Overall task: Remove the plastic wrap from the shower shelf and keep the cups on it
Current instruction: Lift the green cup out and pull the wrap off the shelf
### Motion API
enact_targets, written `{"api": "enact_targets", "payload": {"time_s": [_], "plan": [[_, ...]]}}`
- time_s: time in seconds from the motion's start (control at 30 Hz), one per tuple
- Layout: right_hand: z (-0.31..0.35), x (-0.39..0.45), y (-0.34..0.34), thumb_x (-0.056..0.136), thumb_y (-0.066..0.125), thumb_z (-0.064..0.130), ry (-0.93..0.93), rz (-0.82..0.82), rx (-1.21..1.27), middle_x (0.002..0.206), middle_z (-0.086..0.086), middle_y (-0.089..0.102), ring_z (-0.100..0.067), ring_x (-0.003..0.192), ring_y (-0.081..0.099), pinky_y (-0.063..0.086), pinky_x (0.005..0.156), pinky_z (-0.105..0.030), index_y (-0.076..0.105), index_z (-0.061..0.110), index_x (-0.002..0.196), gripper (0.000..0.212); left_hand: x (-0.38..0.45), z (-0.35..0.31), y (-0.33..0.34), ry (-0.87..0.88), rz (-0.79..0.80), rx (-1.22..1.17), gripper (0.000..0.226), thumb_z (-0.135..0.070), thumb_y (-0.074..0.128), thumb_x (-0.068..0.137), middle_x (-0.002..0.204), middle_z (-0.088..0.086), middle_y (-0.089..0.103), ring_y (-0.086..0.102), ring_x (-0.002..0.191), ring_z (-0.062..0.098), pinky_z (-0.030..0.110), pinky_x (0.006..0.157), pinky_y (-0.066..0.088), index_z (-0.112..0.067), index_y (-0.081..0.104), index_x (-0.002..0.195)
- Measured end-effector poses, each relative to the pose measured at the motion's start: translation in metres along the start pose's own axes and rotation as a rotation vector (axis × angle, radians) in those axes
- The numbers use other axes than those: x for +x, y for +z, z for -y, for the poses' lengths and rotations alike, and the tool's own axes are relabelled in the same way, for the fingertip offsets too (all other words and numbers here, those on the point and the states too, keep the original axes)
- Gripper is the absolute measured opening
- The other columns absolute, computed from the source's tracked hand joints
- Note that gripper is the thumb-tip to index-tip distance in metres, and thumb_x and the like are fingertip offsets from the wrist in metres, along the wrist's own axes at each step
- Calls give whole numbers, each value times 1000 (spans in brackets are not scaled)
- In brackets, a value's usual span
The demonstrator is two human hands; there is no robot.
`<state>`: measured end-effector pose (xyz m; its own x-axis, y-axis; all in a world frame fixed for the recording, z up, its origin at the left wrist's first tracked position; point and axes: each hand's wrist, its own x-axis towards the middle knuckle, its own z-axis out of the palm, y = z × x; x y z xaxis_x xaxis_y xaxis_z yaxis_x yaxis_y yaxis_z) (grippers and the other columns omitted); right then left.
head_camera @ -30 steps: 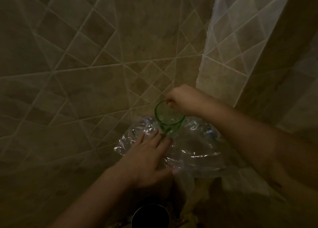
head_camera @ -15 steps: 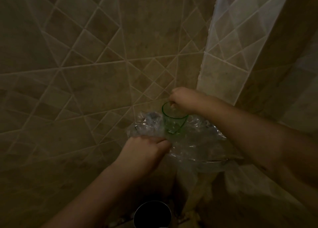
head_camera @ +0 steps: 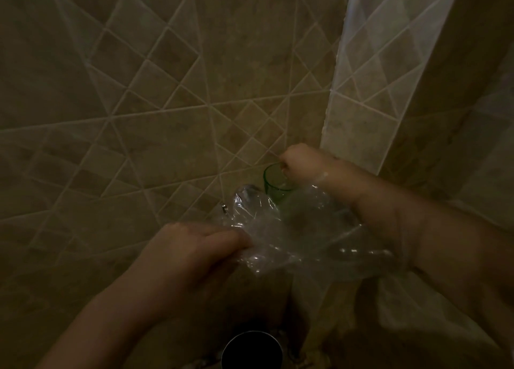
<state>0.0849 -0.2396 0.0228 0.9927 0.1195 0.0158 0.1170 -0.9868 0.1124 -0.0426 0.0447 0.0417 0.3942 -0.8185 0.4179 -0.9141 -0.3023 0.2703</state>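
In the tiled corner, crumpled clear plastic wrap point(head_camera: 300, 229) covers the shower shelf, which is hidden under it except for a small metal fitting point(head_camera: 224, 208) at its left end. My left hand point(head_camera: 194, 246) is closed on the wrap's left edge, which is bunched up and lifted. A green see-through cup point(head_camera: 274, 182) is held by its rim in my right hand point(head_camera: 301, 161), just above the back of the wrap. My right forearm lies across the wrap's right side.
A dark round metal cup point(head_camera: 251, 350) stands below at the bottom edge. Beige diamond-pattern tiled walls point(head_camera: 167, 90) meet in the corner behind the shelf, with a lighter tiled pillar point(head_camera: 370, 90) on the right. The scene is dim.
My left hand went from flat on the wrap to closed on it and has pulled it left and towards me. The green cup in my right hand has lifted slightly back.
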Motion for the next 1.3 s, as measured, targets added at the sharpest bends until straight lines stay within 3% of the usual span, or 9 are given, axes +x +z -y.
{"api": "enact_targets", "payload": {"time_s": [0.13,0.23,0.33,0.43,0.5,0.63,0.87,1.1,1.3], "plan": [[-11,-6,-6,90,44,54,27,-86,182,88,-7,56,-29,92,59,38,61,-29,58,12,91,44,-11,1,-19,-6,83,-164,21,-31,51,92,73,-12,66,58,62,-5,17,54,44,-21,69,96],[-28,-25,-10,78,34,76,28,-153,356,126,-10,57,-26,111,55,45,82,-35,49,19,128,77,-19,-3,-22,-4,105,-133,23,-29,53,89,78,-8,72,66,68,1,13,57,48,-20,72,98],[-36,-54,4,65,25,90,61,-199,263,144,-7,44,-27,125,44,40,98,-44,32,33,140,94,-20,-8,-22,4,85,-244,23,-35,50,95,83,-11,72,68,74,3,21,62,53,-27,71,100],[-29,-75,22,68,29,86,72,-333,113,147,-6,38,-29,133,32,30,107,-47,27,34,142,91,-27,-2,-19,18,-82,-283,14,-18,61,89,80,-29,67,59,64,-15,4,56,43,-24,72,91],[-25,-78,29,74,34,77,68,-431,148,146,-7,41,-28,132,34,32,108,-47,33,28,141,83,-35,12,-11,-148,-240,-433,15,-13,64,84,70,-13,74,62,53,0,8,48,42,-21,77,81],[-26,-87,35,85,42,58,176,-625,622,141,-8,50,-24,128,44,35,106,-44,46,21,136,64,-38,52,13,-522,-544,-949,24,-14,56,82,81,4,78,70,71,20,24,61,57,-21,78,86],[0,-95,47,73,45,70,142,-420,166,155,-10,28,-35,141,18,21,109,-62,19,36,144,83,-24,80,48,-728,-489,-1223,25,-14,50,80,69,0,70,66,60,13,31,59,51,-19,74,78],[7,-81,53,77,62,58,171,-373,59,151,-8,35,-36,140,17,10,108,-69,35,38,136,68,-27,86,67,-793,-458,-1341,25,-3,46,86,71,9,74,69,57,17,24,48,55,-6,71,85],[-4,-66,55,89,45,56,175,-405,223,156,-9,24,-21,143,0,-14,113,-47,45,29,134,52,-21,91,79,-801,-397,-1324,27,-10,51,79,77,10,75,68,61,14,23,50,54,1,63,102]]}}
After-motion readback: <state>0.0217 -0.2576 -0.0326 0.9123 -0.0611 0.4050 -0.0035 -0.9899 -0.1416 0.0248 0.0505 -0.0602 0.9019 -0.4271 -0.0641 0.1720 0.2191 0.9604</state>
